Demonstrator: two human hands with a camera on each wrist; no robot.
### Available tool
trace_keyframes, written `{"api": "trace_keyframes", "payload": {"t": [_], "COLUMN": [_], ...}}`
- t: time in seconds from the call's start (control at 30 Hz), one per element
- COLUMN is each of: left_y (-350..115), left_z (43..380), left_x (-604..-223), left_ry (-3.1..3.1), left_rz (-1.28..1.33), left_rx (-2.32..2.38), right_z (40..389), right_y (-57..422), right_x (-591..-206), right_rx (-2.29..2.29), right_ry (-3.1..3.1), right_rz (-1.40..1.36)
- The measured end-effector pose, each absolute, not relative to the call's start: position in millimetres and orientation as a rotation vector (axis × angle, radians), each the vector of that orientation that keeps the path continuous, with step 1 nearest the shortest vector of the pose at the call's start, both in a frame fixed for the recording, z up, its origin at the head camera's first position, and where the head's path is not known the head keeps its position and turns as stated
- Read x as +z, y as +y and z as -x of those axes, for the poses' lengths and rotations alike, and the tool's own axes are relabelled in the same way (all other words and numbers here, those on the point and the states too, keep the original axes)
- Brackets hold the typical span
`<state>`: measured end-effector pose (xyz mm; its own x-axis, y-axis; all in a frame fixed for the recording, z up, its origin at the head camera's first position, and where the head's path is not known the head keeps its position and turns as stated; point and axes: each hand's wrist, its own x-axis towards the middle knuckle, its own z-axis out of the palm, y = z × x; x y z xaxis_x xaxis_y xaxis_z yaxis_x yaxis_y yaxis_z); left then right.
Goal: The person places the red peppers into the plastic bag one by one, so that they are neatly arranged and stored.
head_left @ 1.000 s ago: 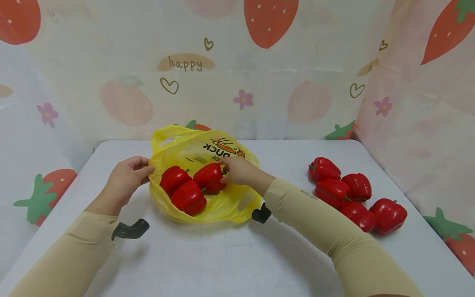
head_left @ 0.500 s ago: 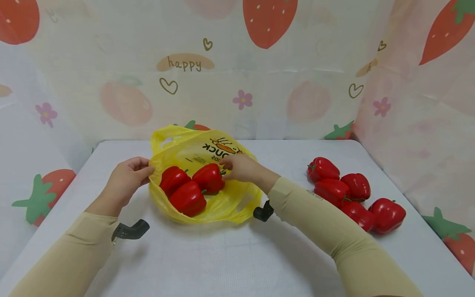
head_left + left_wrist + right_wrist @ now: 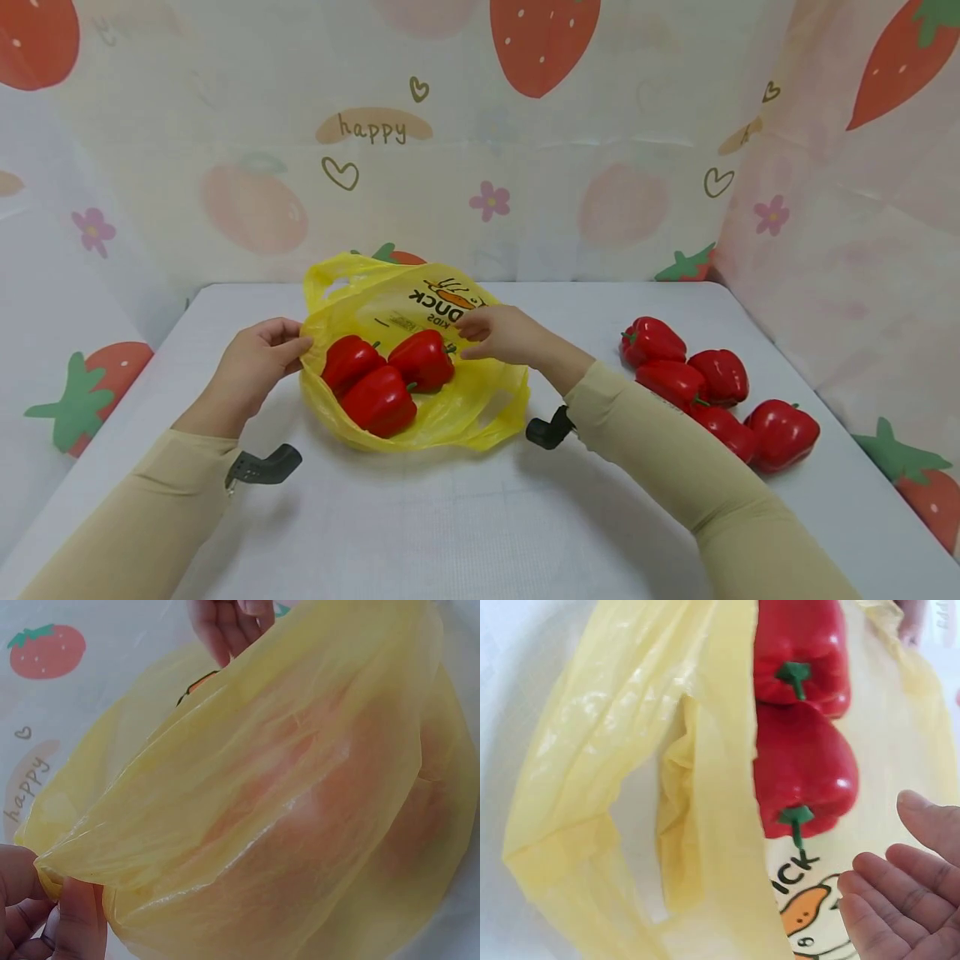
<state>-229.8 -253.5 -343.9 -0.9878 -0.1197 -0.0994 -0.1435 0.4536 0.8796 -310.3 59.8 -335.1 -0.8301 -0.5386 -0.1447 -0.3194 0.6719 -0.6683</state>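
White cloth-like tabletop (image 3: 420, 533), backed by pale fabric walls (image 3: 457, 175) printed with strawberries, flowers and the word "happy". Near its middle, left of centre, lies a thin yellow plastic carrier bag (image 3: 435, 439), mouth gaping towards the wearer. Three glossy red bell peppers with green stems (image 3: 379, 402) sit huddled inside, touching. Left hand (image 3: 262, 358) pinches the bag's left rim between thumb and fingers. Right hand (image 3: 510, 337) is released, holding nothing, fingers loosely bent and thumb apart, over the bag's right side, just beside the nearest stem; whether it brushes the film, cannot tell. Handling, by judgement: film soft, limp, nearly weightless, apt to slump wherever unsupported and to tear if yanked; best taken at the rim or the loop handles, one of them at upper left (image 3: 333, 268). Peppers look firm, fairly light, slick-skinned and likely to roll; real or moulded, cannot tell. Best cupped round the broad shoulders rather than by the short stem. To the right, well apart from the bag, a cluster of five loose red bell peppers (image 3: 783, 435), partly screened by the beige right sleeve (image 3: 675, 467). Possible hindrances: bag's floppy right edge, and the black angular wrist mount (image 3: 551, 428) below the right wrist, which could snag the film.
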Motion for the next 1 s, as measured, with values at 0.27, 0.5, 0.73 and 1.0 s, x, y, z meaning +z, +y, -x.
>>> {"api": "trace_keyframes", "payload": {"t": [0.27, 0.5, 0.73, 1.0], "left_y": [-252.4, -251.9, -251.7, -252.7], "left_z": [228.9, 228.9, 228.4, 228.8], "left_x": [-343.8, -343.2, -343.3, -343.1], "left_ry": [2.66, 2.655, 2.652, 2.661], "left_rz": [0.218, 0.223, 0.212, 0.227], "left_rx": [1.61, 1.606, 1.623, 1.618], "right_z": [307.2, 304.0, 296.1, 285.0], "right_y": [82.6, 104.7, 130.1, 167.3], "right_x": [-324.0, -316.3, -310.3, -301.8], "right_rx": [-1.073, -1.1, -1.107, -1.095], "right_ry": [2.543, 2.559, 2.566, 2.619], "right_rz": [0.645, 0.614, 0.579, 0.556]}}
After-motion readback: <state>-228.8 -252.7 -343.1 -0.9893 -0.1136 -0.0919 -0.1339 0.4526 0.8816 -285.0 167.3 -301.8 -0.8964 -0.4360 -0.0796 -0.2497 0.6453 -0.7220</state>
